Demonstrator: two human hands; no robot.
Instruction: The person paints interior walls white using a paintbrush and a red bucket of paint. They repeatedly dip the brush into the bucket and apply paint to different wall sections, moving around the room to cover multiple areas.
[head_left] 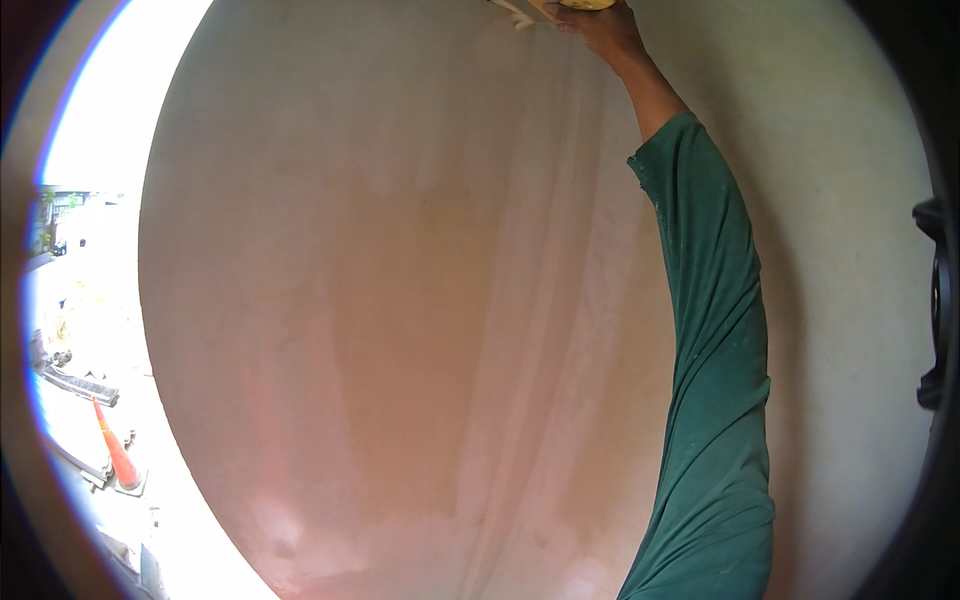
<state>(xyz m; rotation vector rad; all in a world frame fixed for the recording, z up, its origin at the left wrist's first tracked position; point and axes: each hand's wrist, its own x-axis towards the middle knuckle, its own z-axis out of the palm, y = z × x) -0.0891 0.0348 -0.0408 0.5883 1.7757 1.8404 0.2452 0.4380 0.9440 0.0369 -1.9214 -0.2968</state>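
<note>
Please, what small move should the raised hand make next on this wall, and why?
Probably a short stroke downward. The right hand presses a yellowish tool to the wall at the very top edge of the view, arm fully stretched, so little reach seems left above, and much pinkish wall lies below.

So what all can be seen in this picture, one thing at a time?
Wall: one, pinkish-beige with pale vertical streaks, fills the middle of the view.
Tool: one, yellowish, at the very top edge against the wall, mostly cut off, kind unclear.
Traffic cone: one, orange, outdoors at lower left.
Outdoor area: bright and washed out, left edge, with dark shapes on the ground.
Dark fitting: one, black, at the right rim, too cut off to tell what it is.
Right hand: one, raised to the top edge, holding the tool.
Green sleeve: one, long, rising from the lower edge to the wrist.
Left hand: not in view.
</note>
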